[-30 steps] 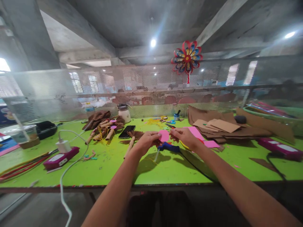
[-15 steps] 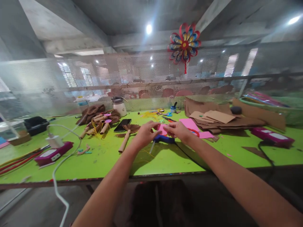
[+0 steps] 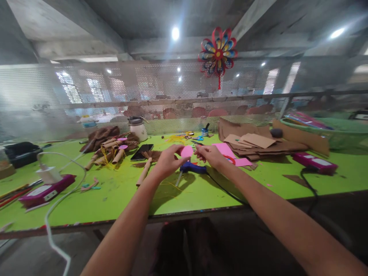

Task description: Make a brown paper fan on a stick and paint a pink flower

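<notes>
The left hand (image 3: pixel 169 161) pinches a pink paper disc (image 3: pixel 186 151) above the desk (image 3: pixel 120 203), its grip closed on the edge; the right hand's (image 3: pixel 208 155) fingertips are bunched beside it, whether around anything I cannot tell. A careless squeeze could crease the disc, and dropping a wrist could knock the blue glue gun (image 3: pixel 193 167) just below.

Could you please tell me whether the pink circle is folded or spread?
Spread: the pink circle in the left hand shows a round, creaseless face.
</notes>
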{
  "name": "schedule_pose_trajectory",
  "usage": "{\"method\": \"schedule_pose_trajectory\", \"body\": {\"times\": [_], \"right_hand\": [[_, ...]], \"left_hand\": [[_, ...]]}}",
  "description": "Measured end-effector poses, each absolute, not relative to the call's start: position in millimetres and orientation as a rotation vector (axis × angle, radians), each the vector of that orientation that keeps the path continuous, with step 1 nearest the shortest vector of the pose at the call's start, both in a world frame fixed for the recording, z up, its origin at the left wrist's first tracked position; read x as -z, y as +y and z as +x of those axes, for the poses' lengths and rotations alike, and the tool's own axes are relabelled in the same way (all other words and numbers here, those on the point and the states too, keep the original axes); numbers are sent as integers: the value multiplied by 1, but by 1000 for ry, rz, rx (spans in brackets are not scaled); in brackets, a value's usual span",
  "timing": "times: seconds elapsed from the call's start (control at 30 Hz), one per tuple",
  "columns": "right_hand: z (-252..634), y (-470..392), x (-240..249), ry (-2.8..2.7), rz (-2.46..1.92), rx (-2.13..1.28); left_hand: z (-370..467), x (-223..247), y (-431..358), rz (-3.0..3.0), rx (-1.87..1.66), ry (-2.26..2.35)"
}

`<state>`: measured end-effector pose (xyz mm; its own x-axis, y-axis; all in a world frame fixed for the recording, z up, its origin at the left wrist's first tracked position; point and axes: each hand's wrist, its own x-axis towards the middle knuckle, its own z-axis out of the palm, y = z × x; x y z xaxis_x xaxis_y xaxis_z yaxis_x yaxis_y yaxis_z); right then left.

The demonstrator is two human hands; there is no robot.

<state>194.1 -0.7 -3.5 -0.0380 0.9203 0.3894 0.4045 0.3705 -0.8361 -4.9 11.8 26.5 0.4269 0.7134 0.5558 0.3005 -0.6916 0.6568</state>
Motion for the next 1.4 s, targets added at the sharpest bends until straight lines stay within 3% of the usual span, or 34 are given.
{"method": "schedule_pose_trajectory", "body": {"times": [0.13,0.27,0.57,0.77,1.0,1.4], "right_hand": [[193,-5,8,-2151,-1425,-103],[186,-13,13,-2329,-1553,116],[196,4,11,-2375,-1595,-1],[247,2,-9,-2296,-1597,66],[307,35,-36,-2237,-1652,236],[305,108,26,-2236,-1547,7]], "left_hand": [[-13,-32,22,2098,-1326,1021],[-20,-33,31,2009,-1370,1155],[-20,-7,45,1841,-916,1312],[-25,-12,31,2154,-675,1338],[-42,-8,17,2236,-724,1171],[-4,-17,32,2395,-341,1031]]}}
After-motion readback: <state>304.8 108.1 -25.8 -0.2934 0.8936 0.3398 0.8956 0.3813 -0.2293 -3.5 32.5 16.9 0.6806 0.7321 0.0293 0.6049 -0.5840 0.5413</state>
